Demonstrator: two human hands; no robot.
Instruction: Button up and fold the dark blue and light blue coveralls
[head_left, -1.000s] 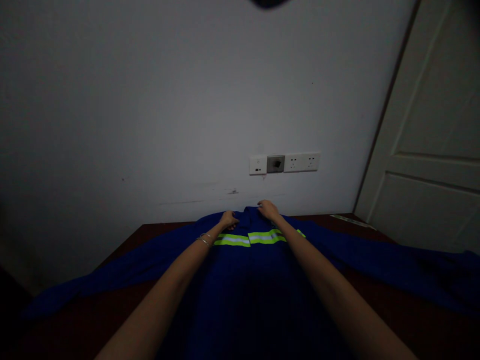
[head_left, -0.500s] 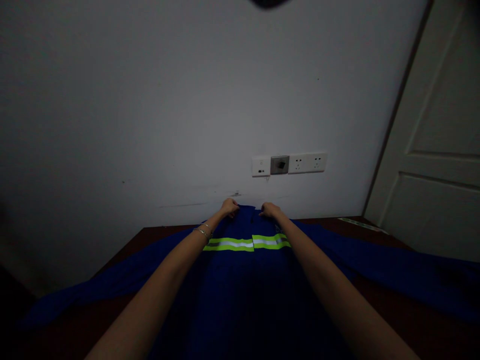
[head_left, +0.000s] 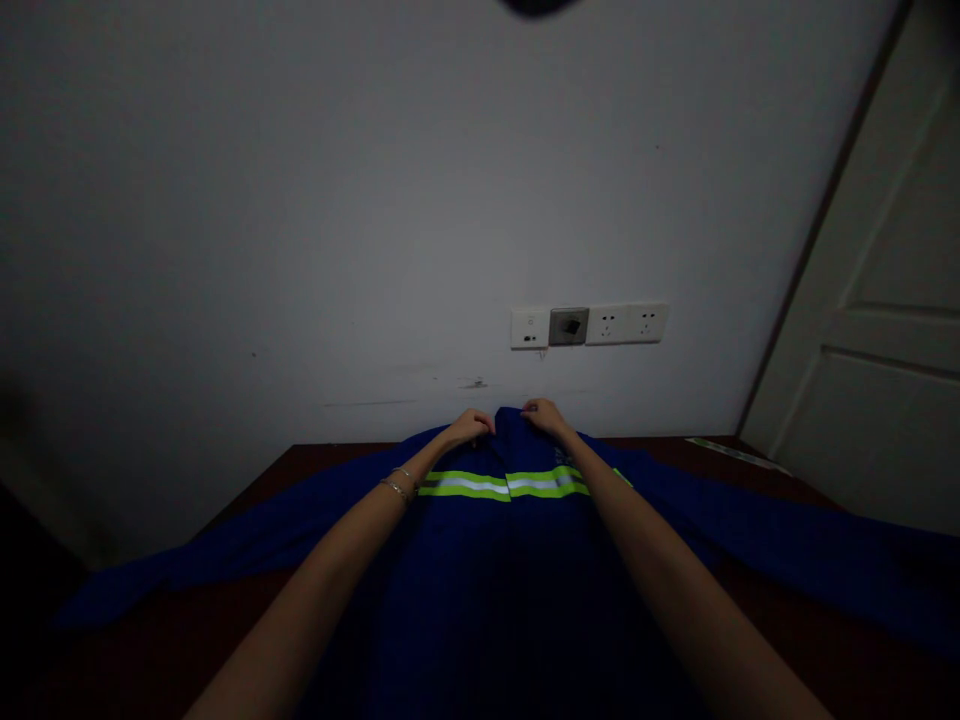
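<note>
A blue work jacket [head_left: 495, 590] with a yellow and silver reflective band [head_left: 502, 485] lies spread on a dark brown table [head_left: 300, 465], sleeves stretched out to both sides. My left hand [head_left: 471, 427] grips the collar area at the far end, fingers curled on the fabric. A thin bracelet sits on that wrist. My right hand [head_left: 544, 415] pinches the collar just to the right, fingers closed on the cloth. Both arms reach straight across the jacket.
A white wall stands right behind the table, with a row of sockets and a switch [head_left: 589, 326]. A white door [head_left: 877, 370] is at the right. The room is dim. A pale strip [head_left: 739, 455] lies on the table's far right edge.
Both hands have shifted slightly at the collar, drawing closer together. The view has drifted a little to the left.
</note>
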